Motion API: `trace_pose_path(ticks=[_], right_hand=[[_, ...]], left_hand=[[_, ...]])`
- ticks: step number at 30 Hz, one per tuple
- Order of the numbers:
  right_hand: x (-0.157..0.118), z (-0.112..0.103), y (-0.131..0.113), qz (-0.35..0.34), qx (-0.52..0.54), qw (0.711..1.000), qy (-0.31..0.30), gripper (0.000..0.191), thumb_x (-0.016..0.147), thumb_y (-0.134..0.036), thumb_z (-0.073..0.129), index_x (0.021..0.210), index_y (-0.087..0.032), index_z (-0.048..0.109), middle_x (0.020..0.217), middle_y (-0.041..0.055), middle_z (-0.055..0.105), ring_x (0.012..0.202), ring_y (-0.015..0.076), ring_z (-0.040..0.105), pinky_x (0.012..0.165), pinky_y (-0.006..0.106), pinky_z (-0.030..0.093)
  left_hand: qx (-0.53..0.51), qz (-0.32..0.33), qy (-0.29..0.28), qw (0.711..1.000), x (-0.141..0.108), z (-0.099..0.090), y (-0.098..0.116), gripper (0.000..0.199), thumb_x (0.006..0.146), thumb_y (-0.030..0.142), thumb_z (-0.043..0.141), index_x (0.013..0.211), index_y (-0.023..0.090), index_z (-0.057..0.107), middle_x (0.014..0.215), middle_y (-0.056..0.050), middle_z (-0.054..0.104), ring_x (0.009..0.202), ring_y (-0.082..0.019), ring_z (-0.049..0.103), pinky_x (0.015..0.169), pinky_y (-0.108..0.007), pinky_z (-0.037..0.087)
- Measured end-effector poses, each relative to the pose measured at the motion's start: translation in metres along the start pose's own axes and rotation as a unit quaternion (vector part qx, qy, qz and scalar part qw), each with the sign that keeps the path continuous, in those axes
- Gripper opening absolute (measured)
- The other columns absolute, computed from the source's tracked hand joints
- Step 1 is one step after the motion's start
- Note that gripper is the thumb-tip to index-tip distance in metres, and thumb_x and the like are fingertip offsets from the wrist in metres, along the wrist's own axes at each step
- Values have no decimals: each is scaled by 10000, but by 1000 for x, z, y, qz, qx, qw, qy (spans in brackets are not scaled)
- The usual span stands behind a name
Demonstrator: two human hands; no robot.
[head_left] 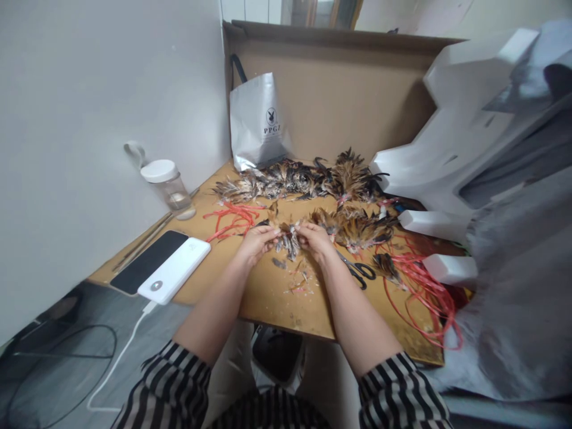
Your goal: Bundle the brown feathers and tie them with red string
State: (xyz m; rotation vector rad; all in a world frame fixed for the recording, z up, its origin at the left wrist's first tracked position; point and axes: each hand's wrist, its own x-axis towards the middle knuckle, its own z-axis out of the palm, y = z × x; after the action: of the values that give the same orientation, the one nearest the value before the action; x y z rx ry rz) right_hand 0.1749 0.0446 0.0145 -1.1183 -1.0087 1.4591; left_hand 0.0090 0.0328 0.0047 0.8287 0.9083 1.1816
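Observation:
Between my two hands, over the middle of the table, is a small bunch of brown and grey feathers (289, 243). My left hand (260, 243) pinches its left side with thumb and fingertips. From the right, my right hand (315, 239) grips the same bunch, fingers closed. A pile of golden-brown feathers (364, 227) lies just beyond my right hand. Black-handled scissors (360, 271) rest beside my right wrist, their blades partly hidden by it. Loose feather scraps (300, 283) are scattered on the table below my hands.
A long heap of dark feathers (295, 179) lies at the back, before a silver bag (259, 122). Red plastic strings lie left (235, 219) and right (422, 286). At left are a lidded bottle (172, 187), a phone (149, 262) and a white power bank (176, 271). White foam (447, 125) stands right.

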Motion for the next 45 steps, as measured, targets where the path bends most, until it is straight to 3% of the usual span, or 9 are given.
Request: trace_pose_path(ticks=[6,11,18,24,27,33,37,39,45], right_hand=[[-2,2,0,3,41,999,-26,336,491,-361,736,615,-163,494,451,-72,447,386,36,341,366,161,214],[-6,5,-2,2,40,999,-24,343,483,-361,741,596,-163,484,467,-65,465,394,41,375,364,161,235],[-7,9,-1,-8,-1,999,-36,328,498,-381,726,622,-158,521,486,-45,510,411,55,416,380,169,259],[-11,18,3,-64,-58,996,-8,289,523,-383,699,583,-160,526,453,-65,481,404,50,383,413,185,277],[-14,22,4,-58,-64,996,-10,286,526,-390,694,590,-160,538,469,-60,504,407,50,391,405,182,275],[-14,21,2,-8,-3,998,-65,311,551,-422,697,651,-165,553,523,-46,553,368,36,382,343,161,256],[-15,17,0,37,6,990,-133,347,584,-418,693,817,-178,600,648,-21,615,378,32,427,340,152,296],[-16,15,-1,48,-22,983,-178,362,577,-374,710,860,-169,615,685,-2,629,413,37,463,360,149,329],[-22,4,-11,25,-216,952,-216,233,586,-334,697,639,-123,616,477,-22,552,400,52,459,391,162,363]], left_hand=[[14,1,-41,999,-4,1,2,215,565,227,744,716,98,660,739,-73,655,514,-40,518,445,-127,386],[18,-2,-37,999,-5,2,3,206,572,222,739,718,100,660,752,-78,657,519,-44,524,447,-128,394],[40,1,-44,998,-5,2,2,234,583,250,735,742,97,657,718,-74,649,533,-56,545,455,-130,391],[56,-6,-70,996,-6,3,0,234,577,263,739,705,101,626,592,-39,618,510,-67,552,470,-146,393],[58,-2,-77,995,-7,4,0,237,572,266,740,690,102,618,580,-34,617,488,-59,538,470,-149,387],[39,4,-82,996,-7,4,2,212,557,227,746,662,98,615,610,-34,620,523,-62,544,495,-157,402],[-8,25,-56,998,-4,1,2,207,554,199,745,668,93,608,611,-33,617,534,-62,549,511,-157,413],[-26,33,-50,998,-3,0,3,196,563,191,738,666,91,606,609,-34,615,539,-67,554,511,-158,418],[-53,39,-19,998,-2,0,7,180,552,166,739,648,91,606,617,-31,613,530,-56,537,479,-142,407]])
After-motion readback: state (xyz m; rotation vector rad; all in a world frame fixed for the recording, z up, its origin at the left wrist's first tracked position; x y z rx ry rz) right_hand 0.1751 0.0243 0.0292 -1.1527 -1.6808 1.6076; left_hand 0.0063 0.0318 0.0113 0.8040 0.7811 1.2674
